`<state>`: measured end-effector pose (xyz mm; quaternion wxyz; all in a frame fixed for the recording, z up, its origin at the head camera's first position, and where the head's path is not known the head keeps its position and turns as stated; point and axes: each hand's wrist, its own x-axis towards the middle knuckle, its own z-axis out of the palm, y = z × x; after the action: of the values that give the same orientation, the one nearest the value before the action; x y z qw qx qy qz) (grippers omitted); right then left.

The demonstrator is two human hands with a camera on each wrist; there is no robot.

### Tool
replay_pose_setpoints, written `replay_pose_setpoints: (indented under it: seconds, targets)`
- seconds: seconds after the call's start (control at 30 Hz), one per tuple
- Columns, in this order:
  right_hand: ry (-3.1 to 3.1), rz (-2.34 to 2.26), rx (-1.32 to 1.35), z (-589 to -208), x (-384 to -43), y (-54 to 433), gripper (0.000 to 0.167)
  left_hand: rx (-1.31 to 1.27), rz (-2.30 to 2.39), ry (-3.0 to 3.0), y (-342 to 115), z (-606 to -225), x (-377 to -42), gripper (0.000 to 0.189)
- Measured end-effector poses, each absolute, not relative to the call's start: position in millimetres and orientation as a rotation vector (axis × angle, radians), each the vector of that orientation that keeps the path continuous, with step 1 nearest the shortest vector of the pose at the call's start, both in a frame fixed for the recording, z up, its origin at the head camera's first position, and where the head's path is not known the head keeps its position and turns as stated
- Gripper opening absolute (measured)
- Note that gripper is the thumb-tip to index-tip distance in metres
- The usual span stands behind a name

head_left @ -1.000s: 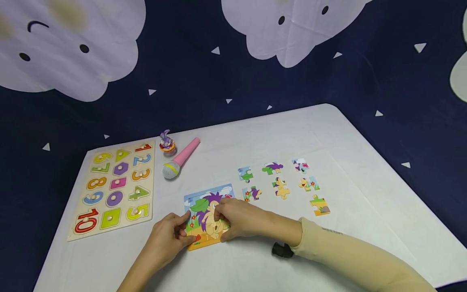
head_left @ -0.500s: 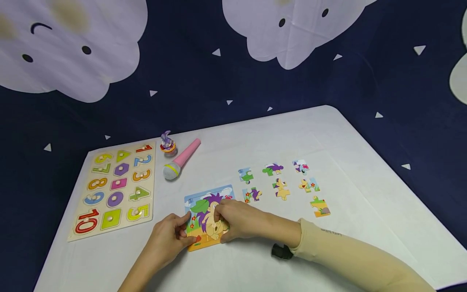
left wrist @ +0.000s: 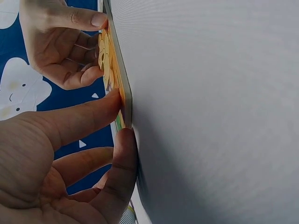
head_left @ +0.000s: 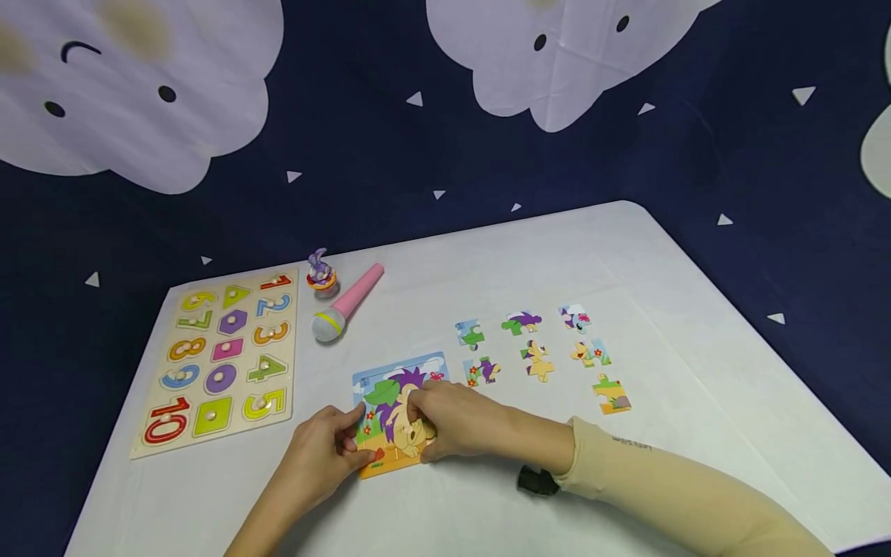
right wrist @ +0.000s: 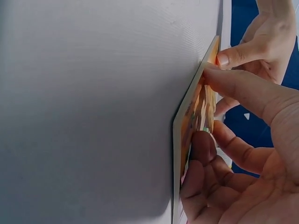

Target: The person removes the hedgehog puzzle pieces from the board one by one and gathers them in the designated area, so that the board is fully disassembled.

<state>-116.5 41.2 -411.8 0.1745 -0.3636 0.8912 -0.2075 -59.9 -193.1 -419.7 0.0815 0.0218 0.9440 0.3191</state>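
Note:
A square jigsaw board with a purple-haired hedgehog picture lies on the white table. My left hand holds its left side, thumb on the front corner and a finger at the edge, as the left wrist view shows. My right hand reaches over the board's right part, thumb at the front edge and fingers curled in. Those fingers grip a tan puzzle piece, which stands tilted up from the board; part of it is hidden behind them. To the right lie several loose puzzle pieces in rough rows.
A wooden number-and-shape board is on the left. Behind the jigsaw board lie a pink toy microphone and a small purple rabbit figure. A dark blue cloth with clouds hangs behind the table.
The tan puzzle piece under my right fingers has tilted up out of the picture. Both hands stay almost in place, and the loose pieces have not moved.

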Motion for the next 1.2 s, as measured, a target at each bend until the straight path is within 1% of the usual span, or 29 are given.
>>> replay_pose_setpoints:
  seconds: [0.77, 1.0, 1.2]
  targets:
    - [2.506, -0.647, -0.974, -409.9, -117.1, 41.0, 0.039, 0.052, 0.944, 2.812, -191.6, -418.2, -60.3, 0.072]
    - [2.535, -0.645, -1.007, -411.7, -118.1, 42.1, 0.034, 0.06, 0.93, 2.824, -191.5, -418.6, -60.2, 0.072]
    - [2.564, -0.636, -1.058, -412.1, -118.7, 43.5, 0.033, 0.058, 0.924, 2.823, -191.5, -418.6, -60.2, 0.072]
